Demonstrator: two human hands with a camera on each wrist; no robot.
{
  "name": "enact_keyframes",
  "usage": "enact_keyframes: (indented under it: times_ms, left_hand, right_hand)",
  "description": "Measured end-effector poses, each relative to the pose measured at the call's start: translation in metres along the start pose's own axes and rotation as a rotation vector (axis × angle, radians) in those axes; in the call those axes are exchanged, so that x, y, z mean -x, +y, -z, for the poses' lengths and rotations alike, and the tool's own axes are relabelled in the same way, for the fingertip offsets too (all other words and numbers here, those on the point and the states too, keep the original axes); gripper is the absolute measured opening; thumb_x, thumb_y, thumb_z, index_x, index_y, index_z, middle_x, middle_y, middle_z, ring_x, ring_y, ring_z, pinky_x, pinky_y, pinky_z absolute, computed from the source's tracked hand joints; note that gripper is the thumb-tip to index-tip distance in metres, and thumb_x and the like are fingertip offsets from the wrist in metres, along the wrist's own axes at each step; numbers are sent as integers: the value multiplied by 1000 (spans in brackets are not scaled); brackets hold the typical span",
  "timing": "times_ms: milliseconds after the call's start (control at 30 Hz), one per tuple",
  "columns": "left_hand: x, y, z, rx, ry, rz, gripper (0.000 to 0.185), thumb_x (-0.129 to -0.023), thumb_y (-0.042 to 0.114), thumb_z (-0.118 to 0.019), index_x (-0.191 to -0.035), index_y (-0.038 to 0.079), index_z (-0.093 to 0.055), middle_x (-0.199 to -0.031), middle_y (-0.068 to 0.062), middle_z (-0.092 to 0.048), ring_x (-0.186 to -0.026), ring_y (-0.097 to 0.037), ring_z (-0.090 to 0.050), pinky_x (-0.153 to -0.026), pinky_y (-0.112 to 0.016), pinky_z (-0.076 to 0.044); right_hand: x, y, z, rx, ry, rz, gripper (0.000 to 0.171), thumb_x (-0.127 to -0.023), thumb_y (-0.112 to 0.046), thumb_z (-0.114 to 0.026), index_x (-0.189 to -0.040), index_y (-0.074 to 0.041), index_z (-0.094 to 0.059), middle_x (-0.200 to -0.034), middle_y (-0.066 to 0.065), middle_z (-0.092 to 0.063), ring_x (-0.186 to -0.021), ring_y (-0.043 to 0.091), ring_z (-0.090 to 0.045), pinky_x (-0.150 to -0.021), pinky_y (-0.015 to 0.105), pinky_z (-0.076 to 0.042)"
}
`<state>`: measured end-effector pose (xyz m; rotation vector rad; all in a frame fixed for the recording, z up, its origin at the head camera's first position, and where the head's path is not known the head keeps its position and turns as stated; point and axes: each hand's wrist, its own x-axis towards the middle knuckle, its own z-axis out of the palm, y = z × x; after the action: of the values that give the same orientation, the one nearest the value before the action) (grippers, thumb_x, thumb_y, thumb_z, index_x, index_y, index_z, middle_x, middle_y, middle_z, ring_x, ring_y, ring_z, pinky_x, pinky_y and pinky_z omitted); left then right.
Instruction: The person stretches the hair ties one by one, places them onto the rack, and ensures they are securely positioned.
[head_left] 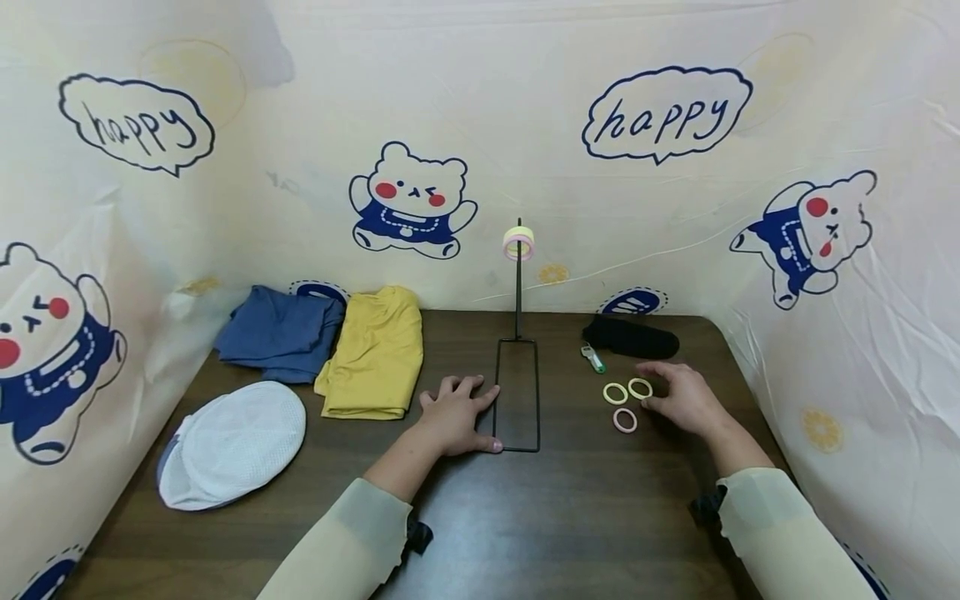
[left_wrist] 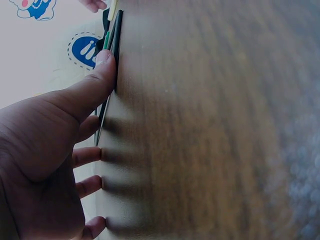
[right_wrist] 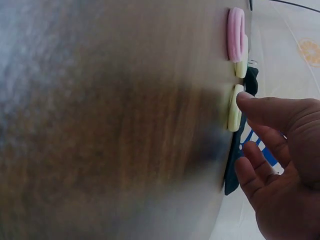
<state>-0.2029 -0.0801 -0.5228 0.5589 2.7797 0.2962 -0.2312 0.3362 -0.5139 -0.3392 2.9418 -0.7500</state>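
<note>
My left hand lies with fingers spread at the left side of a black wire stand, its thumb on the front corner of the rectangular base. In the left wrist view the thumb rests along the dark wire, and the other fingertips touch the table. Pale yellow and pink rings hang at the top of the stand's upright. My right hand reaches over a yellow ring, thumb tip right at its edge and fingers loosely bent. Beside it lie another yellow ring and a pink ring.
Behind the rings are a nail clipper with a green part and a black cloth pouch. On the left lie folded blue cloth, folded yellow cloth and a white cap. Printed sheeting walls the wooden table.
</note>
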Motion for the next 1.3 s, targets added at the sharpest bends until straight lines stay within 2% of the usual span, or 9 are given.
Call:
enact_keyframes:
  times_ms: [367, 700, 967, 1300]
  left_hand:
    - [1, 2, 1, -4, -6, 0, 99, -80, 73, -74, -163, 36, -35, -169, -3, -26, -149, -41, -22, -103, -73, -26]
    - [1, 2, 1, -3, -7, -4, 99, -80, 73, -74, -163, 36, -34, -169, -3, -26, -149, -41, -23, -103, -73, -26]
    - [2, 2, 2, 6, -12, -1, 99, -80, 72, -74, -163, 35, -34, -169, -3, -26, -149, -41, -22, -104, -73, -25]
    - [1, 1, 1, 4, -3, -10, 100, -80, 73, -73, -163, 35, -34, -169, -3, -26, -149, -41, -23, -103, -74, -25]
  right_hand:
    - [-5, 4, -2, 16, -30, -92, 45, -91, -13, -77, -134, -3, -65, -124, 23, -70, -119, 44, -60, -102, 63, -41]
    - [-4, 2, -6, 12, -9, -130, 30, -96, -11, -72, -124, -4, -69, -104, 9, -71, -100, 31, -63, -92, 56, -47]
    - [0, -1, -7, 21, 14, -102, 21, -97, -11, -71, -117, -7, -73, -105, 10, -72, -100, 31, -64, -93, 56, -49]
    - [4, -19, 0, 28, 104, 7, 16, -96, -8, -72, -111, -8, -76, -109, 12, -73, -100, 30, -66, -89, 54, -53]
